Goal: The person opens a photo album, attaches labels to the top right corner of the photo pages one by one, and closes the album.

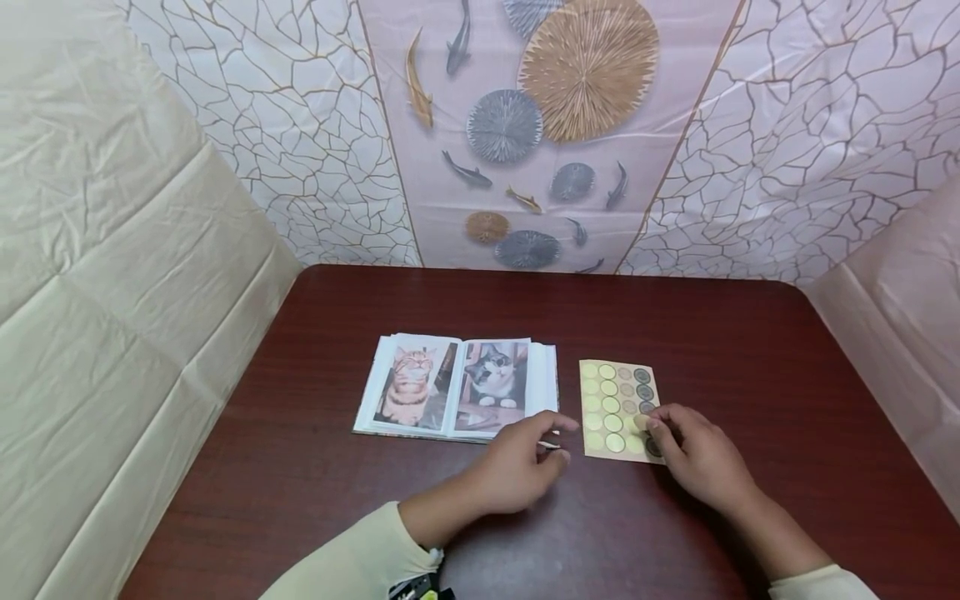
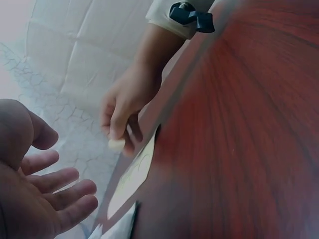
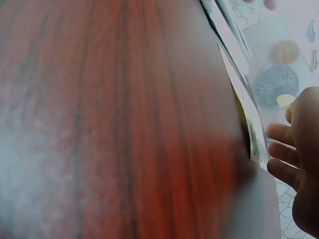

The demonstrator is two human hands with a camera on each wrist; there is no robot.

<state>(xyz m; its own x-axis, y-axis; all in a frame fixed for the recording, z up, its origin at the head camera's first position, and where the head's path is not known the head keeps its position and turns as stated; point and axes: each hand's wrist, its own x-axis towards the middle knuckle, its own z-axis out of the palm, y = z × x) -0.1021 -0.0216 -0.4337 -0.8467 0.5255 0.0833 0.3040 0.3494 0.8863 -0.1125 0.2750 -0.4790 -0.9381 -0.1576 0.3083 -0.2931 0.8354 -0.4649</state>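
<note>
A round pale-yellow sticker (image 1: 641,422) is pinched between the thumb and index finger of my right hand (image 1: 701,454). In the left wrist view the same sticker (image 2: 117,145) sits at the fingertips, above the sticker sheet. That sheet (image 1: 592,456) lies on the table under my right fingers, with columns of round yellow, tan and dark stickers. My left hand (image 1: 517,467) hovers by the lower right corner of an open photo album (image 1: 536,375), fingers loosely bent and holding nothing. Cat photos fill both album pages: an orange cat (image 1: 411,387) left, a grey-and-white cat (image 1: 495,383) right.
The dark red-brown wooden table (image 1: 435,300) extends around the album and sheet. Cream cloth (image 1: 112,292) hangs at the left, and a patterned curtain (image 1: 517,167) with fish and round leaves closes off the back. A black wrist mount (image 1: 420,587) shows on the left sleeve.
</note>
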